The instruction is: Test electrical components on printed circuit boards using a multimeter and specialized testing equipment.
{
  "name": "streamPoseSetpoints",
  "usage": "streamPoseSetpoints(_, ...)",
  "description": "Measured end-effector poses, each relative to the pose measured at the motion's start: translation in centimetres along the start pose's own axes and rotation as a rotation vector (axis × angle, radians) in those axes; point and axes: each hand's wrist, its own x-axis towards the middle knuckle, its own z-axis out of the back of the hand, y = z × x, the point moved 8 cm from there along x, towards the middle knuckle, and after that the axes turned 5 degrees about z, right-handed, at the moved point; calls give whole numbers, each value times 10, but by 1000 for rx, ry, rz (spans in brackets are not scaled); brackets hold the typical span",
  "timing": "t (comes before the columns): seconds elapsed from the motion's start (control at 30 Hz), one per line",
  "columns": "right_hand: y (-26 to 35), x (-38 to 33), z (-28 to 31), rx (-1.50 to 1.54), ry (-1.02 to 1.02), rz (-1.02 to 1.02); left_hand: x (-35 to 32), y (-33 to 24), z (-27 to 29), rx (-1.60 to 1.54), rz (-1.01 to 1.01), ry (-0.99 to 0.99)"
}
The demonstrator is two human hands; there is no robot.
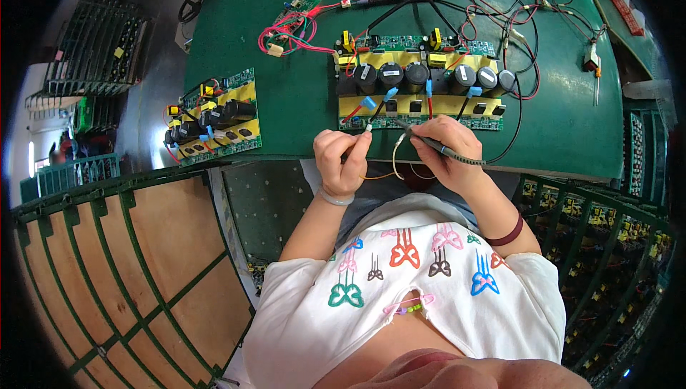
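Note:
A long circuit board (pixel 421 114) with a row of black capacitors (pixel 416 75), yellow strips and blue-capped leads (pixel 391 94) lies in front of me on the table. My left hand (pixel 341 160) is closed in a pinch at its front edge, on a small white-tipped piece (pixel 369 128) whose kind I cannot make out. My right hand (pixel 451 147) grips a grey pen-shaped probe (pixel 434 145) with a black cable; its thin tip points left at the board's front edge. Whether the tip touches the board is too small to tell. A pale thin wire (pixel 397 159) loops between the hands.
A shorter similar board (pixel 214 121) lies at the left. Behind are a small green board (pixel 300 7) with pink wires and tangled red and black leads (pixel 493 7) on the green table (pixel 286 89). Racks of boards (pixel 600 260) stand at the right, a wood-panelled green frame (pixel 136 267) at the left.

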Motion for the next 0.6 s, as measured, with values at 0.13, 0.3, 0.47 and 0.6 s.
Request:
streamPoseSetpoints(0.13, 0, 2, -4, -53, 45, 17, -2, 5, -2, -3, 14, 4)
streamPoseSetpoints(0.3, -2, 9, -7, -67, 38, 30, 2, 8, -1, -4, 5, -12)
streamPoseSetpoints(0.47, 6, 10, -4, -119, 58, 29, 0, 9, -1, -57, 35, -2)
streamPoseSetpoints(0.6, 8, 0, -6, -118, 66, 12, -10, 4, 2, -52, 55, 9)
